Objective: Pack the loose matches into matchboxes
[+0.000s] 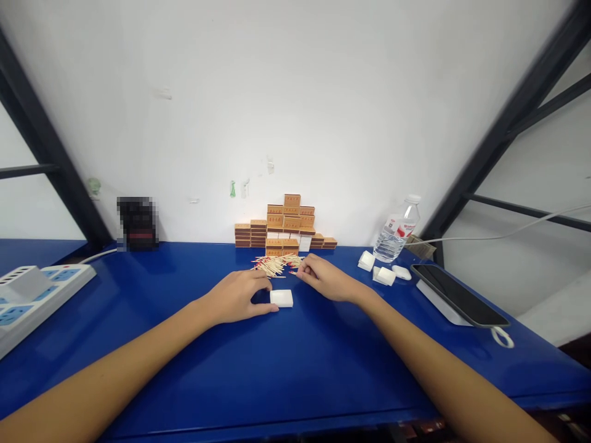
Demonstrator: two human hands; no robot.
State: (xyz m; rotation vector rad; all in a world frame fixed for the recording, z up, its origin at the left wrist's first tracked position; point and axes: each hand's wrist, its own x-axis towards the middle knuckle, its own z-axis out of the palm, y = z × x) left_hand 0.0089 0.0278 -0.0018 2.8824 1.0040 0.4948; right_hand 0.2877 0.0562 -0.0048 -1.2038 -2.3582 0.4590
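A small white matchbox tray (282,298) lies flat on the blue table. My left hand (240,295) rests at its left end, thumb at the near edge and a finger at the far corner, holding it. Just beyond spreads a heap of loose matches (271,266), pale sticks with red heads. At the heap's right side, my right hand (323,278) is closed in a pinch, with a match (293,272) showing at its fingertips. Behind the heap, orange-brown matchboxes (290,221) are stacked against the wall, with a few white trays among them.
On the right stand a water bottle (397,231), several white trays (384,276) and a phone (457,292) resting on a white block. A power strip (46,295) lies at the left, with a blurred dark object (137,223) by the wall. Black metal posts flank the table.
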